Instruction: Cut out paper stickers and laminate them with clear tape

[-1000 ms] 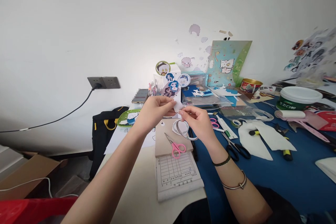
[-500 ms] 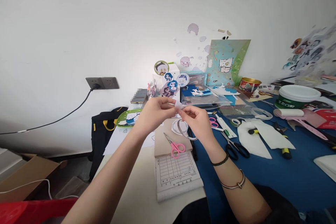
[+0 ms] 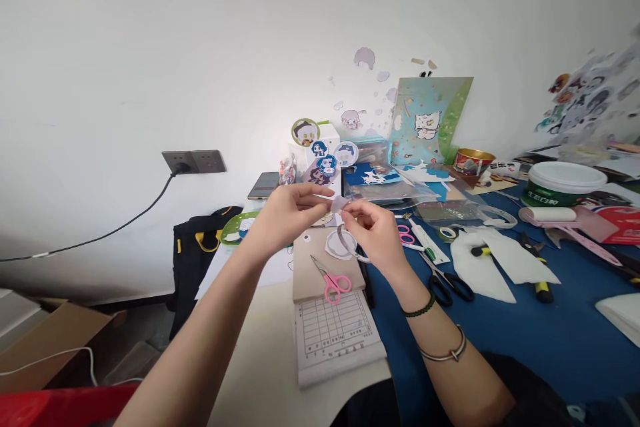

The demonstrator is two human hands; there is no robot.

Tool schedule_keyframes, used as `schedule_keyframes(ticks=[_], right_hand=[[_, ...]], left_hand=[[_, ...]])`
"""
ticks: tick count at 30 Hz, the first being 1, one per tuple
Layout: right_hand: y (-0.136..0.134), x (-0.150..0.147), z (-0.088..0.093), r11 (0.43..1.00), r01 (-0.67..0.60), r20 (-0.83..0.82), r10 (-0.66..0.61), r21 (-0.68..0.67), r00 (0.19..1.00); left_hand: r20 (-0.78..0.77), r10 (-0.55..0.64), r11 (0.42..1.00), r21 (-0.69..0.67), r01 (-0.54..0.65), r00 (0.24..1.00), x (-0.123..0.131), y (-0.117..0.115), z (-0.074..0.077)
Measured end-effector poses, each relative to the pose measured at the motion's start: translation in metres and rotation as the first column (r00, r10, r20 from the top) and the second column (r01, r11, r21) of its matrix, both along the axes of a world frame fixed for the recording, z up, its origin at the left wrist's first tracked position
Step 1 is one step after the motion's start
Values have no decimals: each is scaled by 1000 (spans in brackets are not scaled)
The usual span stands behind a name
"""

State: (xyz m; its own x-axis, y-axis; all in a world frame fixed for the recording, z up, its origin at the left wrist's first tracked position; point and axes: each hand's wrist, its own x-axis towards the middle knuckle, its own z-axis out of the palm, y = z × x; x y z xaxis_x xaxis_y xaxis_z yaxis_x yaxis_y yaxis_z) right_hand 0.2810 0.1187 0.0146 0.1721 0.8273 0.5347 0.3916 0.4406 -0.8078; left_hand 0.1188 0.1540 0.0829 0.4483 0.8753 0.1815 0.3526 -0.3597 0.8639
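A small pale, translucent piece [image 3: 339, 203] is between the fingertips of my two hands. My right hand [image 3: 373, 227] pinches its lower right edge, and a thin curled strip [image 3: 345, 240] hangs below those fingers. At the piece's left side, my left hand [image 3: 290, 217] has its fingers stretched toward it; what its fingertips touch is too small to tell. Below the hands, pink scissors [image 3: 336, 285] lie partly spread on a grey-brown board [image 3: 306, 273], beside a round white cutout [image 3: 334, 245]. A printed form pad [image 3: 340, 340] sits nearer me.
Black-handled scissors [image 3: 447, 280], white sheets [image 3: 480, 273] and a white tube [image 3: 429, 240] lie on the blue mat [image 3: 550, 340] at right. A lidded tub [image 3: 565, 183] stands behind. A phone [image 3: 263, 185] and a green tray [image 3: 231, 230] are at left.
My left hand has shifted slightly left and its fingers have loosened around the pale piece. My right hand stays nearly in place. The view has moved a little.
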Motion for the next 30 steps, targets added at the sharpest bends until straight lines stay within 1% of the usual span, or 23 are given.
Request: schedule_keyframes(ticks=[2,3,4,6,8,9,10,13,15,17,18,20,22,23,24,26,28,29,30], right_hand=[[-4,-1,1,984,60,102,-77,166,992],[-5,-2,1,962,81,159,-125,261,979],[-7,-2,0,931,89,217,-175,355,960],[-8,-2,-4,853,64,316,-260,519,912],[-7,-1,-10,785,11,374,-307,620,875],[-6,0,-13,767,-4,387,-319,641,865],[-6,0,-15,765,-8,398,-327,644,857],[-5,1,-17,790,35,410,-356,612,840],[-7,-1,-14,782,65,365,-360,619,859],[-9,-4,-10,785,75,267,-296,614,917],[-10,-7,-9,804,74,207,-239,590,949],[-12,-12,-8,872,57,79,-109,486,991],[-12,-16,-9,945,4,-46,11,326,999],[-11,-18,-9,968,-42,-109,70,247,992],[-10,-18,-10,978,-103,-169,134,183,976],[-6,-17,-9,964,-240,-269,263,114,927],[-1,-12,-6,932,-351,-325,361,93,874],[1,-9,-4,922,-379,-333,381,75,862],[3,-6,-3,926,-376,-323,370,45,871]], left_hand=[[40,-31,997,-70,33,999,-8,2,6],[43,-53,992,-114,58,998,-11,4,8],[40,-87,983,-160,93,995,-15,5,10],[49,-204,945,-252,209,978,-19,7,10],[81,-311,895,-309,321,947,-20,6,9],[95,-345,876,-324,356,934,-19,4,8],[103,-365,863,-334,378,925,-17,3,8],[129,-366,857,-339,388,922,-12,-1,7],[151,-354,864,-325,384,923,-9,-3,6],[172,-344,879,-287,381,923,-7,-4,6],[177,-344,888,-259,381,922,-6,-4,6],[177,-342,908,-189,373,923,-6,-5,6],[159,-329,928,-126,350,931,-7,-6,6],[144,-323,935,-102,339,935,-7,-6,7],[128,-318,940,-87,330,940,-8,-5,7],[106,-296,950,-71,304,949,-11,-3,7],[101,-245,966,-61,252,964,-15,1,8],[104,-209,975,-53,215,972,-17,3,9],[109,-172,983,-42,178,979,-20,4,9]])
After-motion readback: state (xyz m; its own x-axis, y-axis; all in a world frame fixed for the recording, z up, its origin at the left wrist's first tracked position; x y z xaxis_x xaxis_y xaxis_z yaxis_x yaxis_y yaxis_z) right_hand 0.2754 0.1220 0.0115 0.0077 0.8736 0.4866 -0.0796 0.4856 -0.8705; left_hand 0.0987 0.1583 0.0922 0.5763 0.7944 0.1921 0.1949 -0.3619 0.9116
